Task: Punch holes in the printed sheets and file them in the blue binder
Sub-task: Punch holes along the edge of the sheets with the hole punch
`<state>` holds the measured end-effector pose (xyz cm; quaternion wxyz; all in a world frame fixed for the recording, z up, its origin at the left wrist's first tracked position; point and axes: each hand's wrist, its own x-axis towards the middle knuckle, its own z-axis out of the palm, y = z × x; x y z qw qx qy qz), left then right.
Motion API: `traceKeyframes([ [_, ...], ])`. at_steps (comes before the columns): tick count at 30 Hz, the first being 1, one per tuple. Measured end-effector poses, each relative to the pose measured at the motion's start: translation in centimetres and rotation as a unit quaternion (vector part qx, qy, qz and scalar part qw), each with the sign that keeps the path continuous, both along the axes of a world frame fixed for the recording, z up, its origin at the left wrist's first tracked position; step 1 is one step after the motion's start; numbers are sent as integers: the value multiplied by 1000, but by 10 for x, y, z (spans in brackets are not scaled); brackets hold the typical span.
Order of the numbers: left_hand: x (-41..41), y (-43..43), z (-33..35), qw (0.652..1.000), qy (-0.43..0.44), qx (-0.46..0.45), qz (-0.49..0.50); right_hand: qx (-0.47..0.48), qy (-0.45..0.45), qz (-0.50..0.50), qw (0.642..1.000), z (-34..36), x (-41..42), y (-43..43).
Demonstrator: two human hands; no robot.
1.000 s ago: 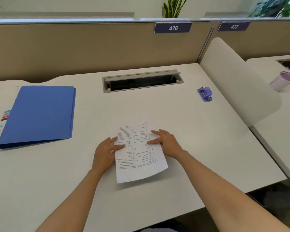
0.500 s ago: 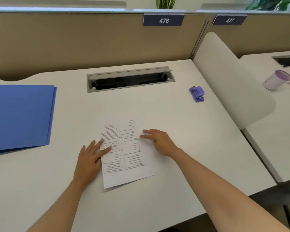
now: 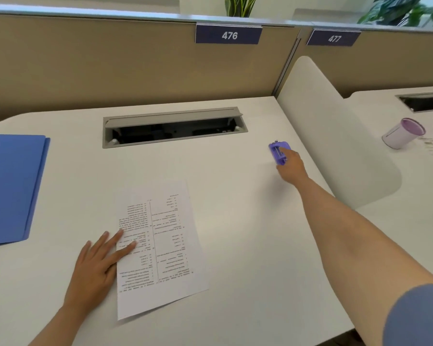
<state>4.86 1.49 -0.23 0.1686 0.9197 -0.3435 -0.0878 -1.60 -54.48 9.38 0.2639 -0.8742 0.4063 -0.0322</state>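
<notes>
Left hand [image 3: 98,265] lies flat and open on the white desk [image 3: 235,221], its straight fingers spread, with the index and middle fingertips pressing on the left edge of the white printed sheet of paper [image 3: 158,245]. That sheet sits flat near the front middle of the desk, slightly skewed, with its text in two columns and upside down to the wearer. Over on the far right, the right arm is stretched out long, and the right hand [image 3: 289,166] is on the small purple plastic hole punch [image 3: 278,151], which sits on the desk just beside the foot of the curved white divider panel [image 3: 335,136]. The fingers touch the punch's near end, but the back of the hand hides them, so I cannot tell whether they grip it or merely rest on it. The flat blue binder [image 3: 10,186] lies closed at the left edge of the desk, well apart from both the sheet and the punch. Behind the sheet, a grey cable slot [image 3: 173,126] stands open in the desk, under the tan partition with the dark plate reading 476 [image 3: 229,34]. A lilac cup [image 3: 403,133] stands on the neighbouring desk beyond the divider.
</notes>
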Motion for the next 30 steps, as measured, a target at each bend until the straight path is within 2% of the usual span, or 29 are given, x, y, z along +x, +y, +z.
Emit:
traceKeyframes([
  [6,3,-1,-3,1000,-1,2,1,12,17,18,1000,-8,24,-33],
  [12,3,-3,-1,1000,2,3,4,-12,23,-43,999,2,34,-30],
  [15,3,-4,-1,1000,7,3,5,-9,-15,-82,997,-2,34,-22],
  [22,3,-4,-2,1000,14,0,5,28,-66,-128,989,-12,33,25],
  [30,3,-3,0,1000,13,-1,4,114,-108,-89,984,-1,10,124],
])
